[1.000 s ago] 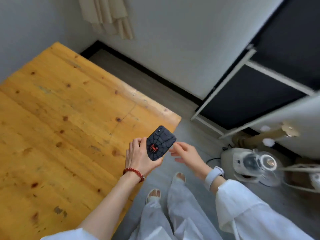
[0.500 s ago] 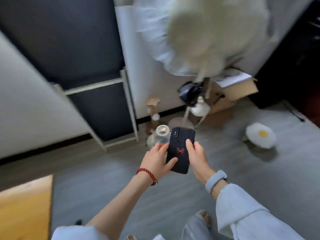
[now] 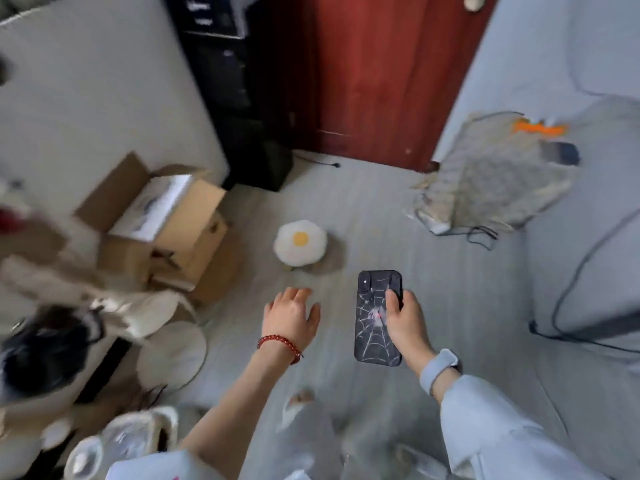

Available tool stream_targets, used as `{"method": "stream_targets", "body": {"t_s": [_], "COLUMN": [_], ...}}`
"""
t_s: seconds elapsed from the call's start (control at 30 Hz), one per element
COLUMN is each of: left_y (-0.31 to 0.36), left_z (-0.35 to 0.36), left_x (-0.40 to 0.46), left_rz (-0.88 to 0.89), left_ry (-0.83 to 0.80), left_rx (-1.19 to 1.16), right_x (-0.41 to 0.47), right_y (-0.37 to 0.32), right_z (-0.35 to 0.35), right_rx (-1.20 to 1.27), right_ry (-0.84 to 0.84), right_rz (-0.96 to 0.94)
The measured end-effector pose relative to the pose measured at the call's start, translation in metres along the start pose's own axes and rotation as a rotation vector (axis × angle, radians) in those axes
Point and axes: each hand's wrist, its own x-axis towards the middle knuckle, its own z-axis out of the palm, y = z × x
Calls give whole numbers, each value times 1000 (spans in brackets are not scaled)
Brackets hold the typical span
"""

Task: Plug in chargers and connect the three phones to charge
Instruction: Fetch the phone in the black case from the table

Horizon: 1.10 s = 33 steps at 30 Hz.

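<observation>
A black phone (image 3: 374, 323) in a spider-web case with a small red mark is held back side up over the grey floor, in the lower middle of the head view. My right hand (image 3: 405, 320) grips its right edge. My left hand (image 3: 291, 315), with a red bead bracelet at the wrist, hovers a little to the left of the phone, fingers apart and holding nothing. A dark cable (image 3: 568, 292) runs across the pale bed at the right. Another dark phone-like object (image 3: 562, 153) lies on a grey patterned cloth at the upper right, blurred.
An open cardboard box (image 3: 166, 230) stands at the left, an egg-shaped cushion (image 3: 300, 241) on the floor ahead. A red door (image 3: 381, 74) and black shelving (image 3: 235, 88) are beyond. The patterned cloth (image 3: 485, 174) drapes off the bed's edge. Bags and clutter crowd the lower left.
The view has swung right, from the wooden table to the door and bed. My left hand has let go of the phone; only my right hand holds it now.
</observation>
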Motion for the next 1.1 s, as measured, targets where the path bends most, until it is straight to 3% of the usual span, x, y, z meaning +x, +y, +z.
{"method": "stream_targets", "body": {"t_s": [0.13,0.43,0.77,0.9,1.1], "left_y": [62,215,430,510,609], "left_z": [14,25,72,118,186], "left_x": [107,371,546,601,679], "left_rz": [125,326,530,518,347], "left_ry": [-64,-143,-283,-336,-422], "left_rx": [-20,-44,1,-15,-63], "right_x": [88,329,516,603,734], "right_y": [5,-38,-25,6,54], "right_z": [-49,-141,-277,-342,-422], "right_rx": [34,74,239,245,194], "right_ry": [139,257,412,394,225], "right_rz": [82,138,257,299,393]}}
